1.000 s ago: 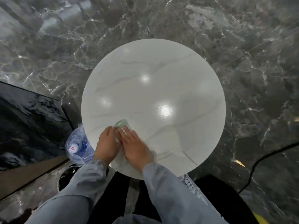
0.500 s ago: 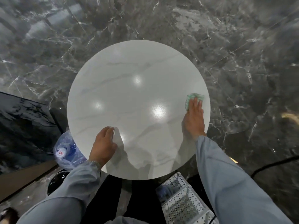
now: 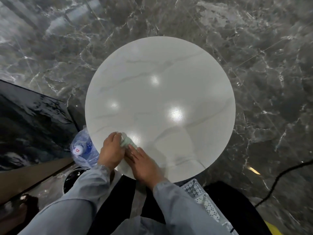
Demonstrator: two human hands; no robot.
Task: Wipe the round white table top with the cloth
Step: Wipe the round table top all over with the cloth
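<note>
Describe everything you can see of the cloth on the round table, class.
The cloth is small, pale green and looks soft, bunched into a crumpled wad rather than spread flat. It lies on the white table top near the edge closest to the person. The left hand touches its left side; the right hand presses fingertips on its near end. Much of it is hidden and blurred.

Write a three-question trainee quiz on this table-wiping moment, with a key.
1. True or false: the cloth lies at the table's far edge.
2. Which hand presses flat on the cloth: A) left hand B) right hand?
3. Fill in: left of the table, on the floor, a plastic ____ shows.

Key: 1 false, it is at the near edge; 2 B; 3 bottle.
</note>
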